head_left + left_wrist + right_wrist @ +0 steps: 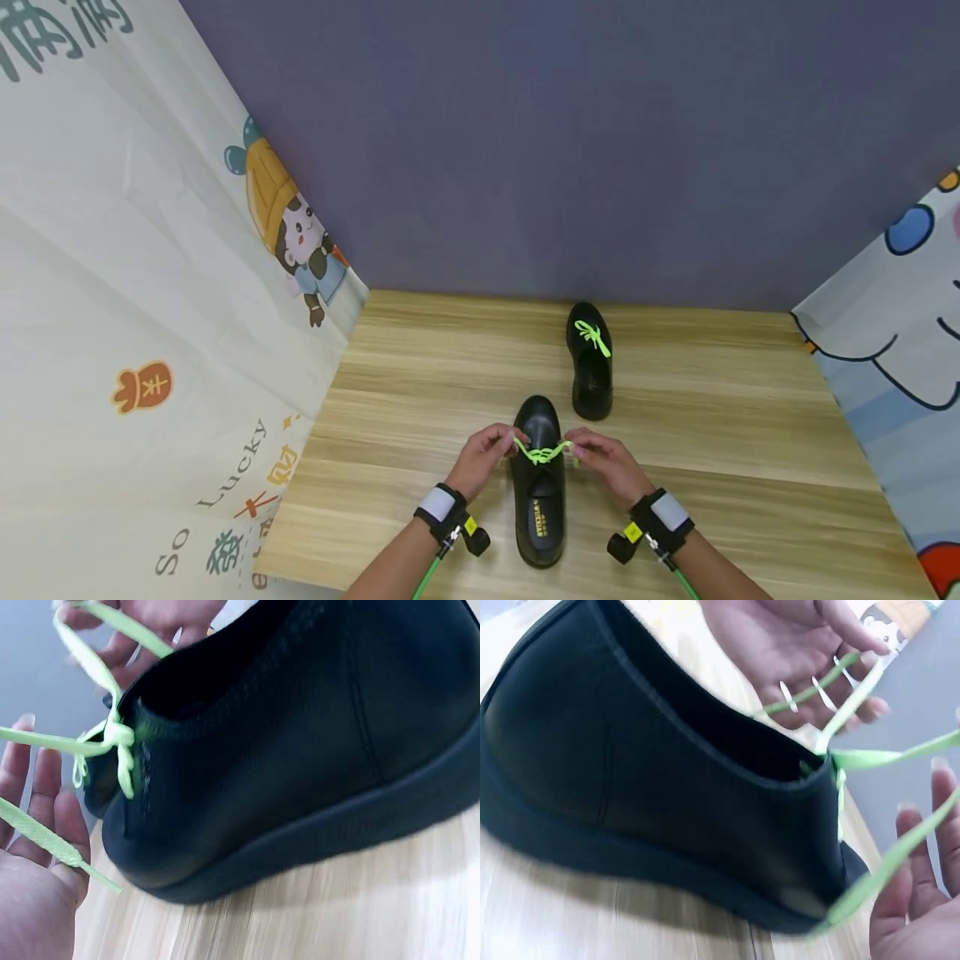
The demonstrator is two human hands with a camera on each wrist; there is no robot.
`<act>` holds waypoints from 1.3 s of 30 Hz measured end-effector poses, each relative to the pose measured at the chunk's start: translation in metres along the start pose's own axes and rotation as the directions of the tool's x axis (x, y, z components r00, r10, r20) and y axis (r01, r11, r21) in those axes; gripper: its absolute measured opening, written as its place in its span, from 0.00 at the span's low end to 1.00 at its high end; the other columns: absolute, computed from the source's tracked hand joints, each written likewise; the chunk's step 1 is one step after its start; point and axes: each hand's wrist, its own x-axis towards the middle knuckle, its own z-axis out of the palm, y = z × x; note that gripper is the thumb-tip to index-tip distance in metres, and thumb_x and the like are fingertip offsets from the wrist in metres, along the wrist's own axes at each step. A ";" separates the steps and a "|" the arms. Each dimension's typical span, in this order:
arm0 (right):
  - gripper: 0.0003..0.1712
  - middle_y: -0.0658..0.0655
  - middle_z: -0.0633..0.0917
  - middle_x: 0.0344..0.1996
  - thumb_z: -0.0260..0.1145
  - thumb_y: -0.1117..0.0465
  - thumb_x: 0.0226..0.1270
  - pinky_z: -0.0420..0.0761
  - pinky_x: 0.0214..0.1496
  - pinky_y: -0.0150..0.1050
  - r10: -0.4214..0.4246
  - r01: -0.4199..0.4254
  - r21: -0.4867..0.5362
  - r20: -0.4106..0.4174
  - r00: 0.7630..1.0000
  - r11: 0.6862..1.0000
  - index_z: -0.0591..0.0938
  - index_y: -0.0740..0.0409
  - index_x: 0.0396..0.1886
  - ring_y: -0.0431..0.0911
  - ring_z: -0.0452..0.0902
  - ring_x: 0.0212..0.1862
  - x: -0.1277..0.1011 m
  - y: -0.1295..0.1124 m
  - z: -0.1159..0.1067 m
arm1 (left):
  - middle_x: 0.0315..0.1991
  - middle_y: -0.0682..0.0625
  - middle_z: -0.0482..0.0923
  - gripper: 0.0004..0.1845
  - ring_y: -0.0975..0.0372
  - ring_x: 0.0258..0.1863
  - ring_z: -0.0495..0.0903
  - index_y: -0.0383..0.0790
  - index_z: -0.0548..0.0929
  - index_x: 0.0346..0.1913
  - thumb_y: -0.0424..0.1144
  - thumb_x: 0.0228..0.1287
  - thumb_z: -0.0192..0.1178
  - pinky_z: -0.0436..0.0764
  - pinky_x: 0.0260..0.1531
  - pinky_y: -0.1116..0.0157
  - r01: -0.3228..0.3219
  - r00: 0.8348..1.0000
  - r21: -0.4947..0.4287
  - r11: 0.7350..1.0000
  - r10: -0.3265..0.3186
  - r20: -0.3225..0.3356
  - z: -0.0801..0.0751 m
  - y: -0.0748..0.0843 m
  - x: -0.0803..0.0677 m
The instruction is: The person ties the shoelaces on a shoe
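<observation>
A black shoe (538, 492) stands near the table's front edge, toe pointing away from me. Its neon green lace (543, 452) is drawn out sideways over the tongue into a knot. My left hand (501, 442) pinches the lace's left strand and my right hand (583, 447) pinches the right strand, one on each side of the shoe. In the left wrist view the lace (90, 746) runs taut from the shoe (300, 750) across my left hand (34, 847). The right wrist view has the lace (870, 757) stretched from the shoe (630, 765) to my right hand (922, 900).
A second black shoe (590, 375) with a tied green lace (592, 337) stands farther back on the wooden table (735, 433). Printed cloth (150, 333) hangs on the left and another printed cloth (900, 333) on the right; a purple wall closes the back.
</observation>
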 end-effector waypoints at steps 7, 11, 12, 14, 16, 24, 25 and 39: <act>0.15 0.50 0.87 0.51 0.52 0.70 0.78 0.72 0.59 0.36 0.025 -0.016 0.143 -0.061 0.998 0.990 0.78 0.78 0.54 0.40 0.78 0.58 0.008 0.006 0.015 | 0.49 0.31 0.83 0.17 0.62 0.49 0.81 0.17 0.75 0.47 0.36 0.78 0.51 0.76 0.57 0.54 -0.032 0.998 -0.134 0.990 0.025 -0.052 0.010 -0.004 0.004; 0.15 0.48 0.88 0.49 0.53 0.67 0.79 0.73 0.56 0.37 0.063 -0.041 0.162 -0.130 0.990 0.986 0.81 0.71 0.54 0.40 0.80 0.55 0.010 0.011 0.020 | 0.45 0.39 0.86 0.17 0.62 0.46 0.82 0.18 0.75 0.48 0.35 0.76 0.54 0.78 0.54 0.56 -0.033 0.995 -0.178 0.984 0.015 -0.102 0.015 -0.007 0.006; 0.14 0.48 0.88 0.48 0.53 0.67 0.79 0.73 0.55 0.37 0.067 -0.042 0.168 -0.145 0.987 0.985 0.81 0.69 0.53 0.41 0.80 0.55 0.010 0.012 0.021 | 0.44 0.41 0.86 0.17 0.62 0.46 0.82 0.18 0.75 0.48 0.35 0.75 0.55 0.78 0.53 0.57 -0.033 0.994 -0.189 0.981 0.011 -0.113 0.017 -0.009 0.006; 0.13 0.48 0.88 0.48 0.53 0.67 0.79 0.73 0.54 0.36 0.065 -0.033 0.183 -0.168 0.984 0.983 0.83 0.65 0.52 0.41 0.80 0.54 0.011 0.015 0.024 | 0.43 0.44 0.86 0.16 0.60 0.46 0.82 0.17 0.76 0.48 0.34 0.75 0.56 0.78 0.51 0.60 -0.030 0.992 -0.212 0.977 0.002 -0.130 0.019 -0.010 0.007; 0.13 0.48 0.88 0.46 0.54 0.68 0.78 0.74 0.53 0.34 0.063 -0.022 0.205 -0.197 0.978 0.978 0.84 0.60 0.51 0.40 0.81 0.52 0.012 0.016 0.028 | 0.43 0.46 0.86 0.16 0.60 0.44 0.83 0.17 0.76 0.48 0.33 0.74 0.57 0.78 0.49 0.62 -0.020 0.990 -0.233 0.972 -0.014 -0.143 0.022 -0.012 0.008; 0.12 0.48 0.86 0.42 0.55 0.74 0.74 0.77 0.50 0.28 0.062 0.016 0.225 -0.335 0.940 0.974 0.83 0.63 0.47 0.37 0.79 0.45 0.019 0.021 0.043 | 0.47 0.39 0.85 0.16 0.64 0.43 0.80 0.19 0.80 0.52 0.32 0.71 0.60 0.78 0.45 0.69 0.039 0.973 -0.227 0.973 -0.089 -0.215 0.030 -0.013 0.009; 0.12 0.48 0.85 0.42 0.56 0.75 0.74 0.77 0.50 0.28 0.066 0.012 0.216 -0.348 0.935 0.976 0.83 0.65 0.48 0.37 0.79 0.46 0.019 0.021 0.045 | 0.48 0.37 0.84 0.15 0.64 0.44 0.80 0.19 0.80 0.52 0.31 0.71 0.60 0.78 0.46 0.70 0.041 0.972 -0.222 0.974 -0.090 -0.217 0.030 -0.013 0.009; 0.14 0.63 0.83 0.47 0.56 0.74 0.74 0.79 0.46 0.30 0.122 -0.155 -0.041 -0.440 0.890 0.987 0.77 0.79 0.54 0.38 0.80 0.43 0.029 0.016 0.057 | 0.37 0.37 0.86 0.13 0.66 0.31 0.84 0.13 0.77 0.48 0.22 0.65 0.62 0.81 0.36 0.70 -0.026 0.961 -0.244 0.969 -0.044 -0.274 0.036 -0.013 0.012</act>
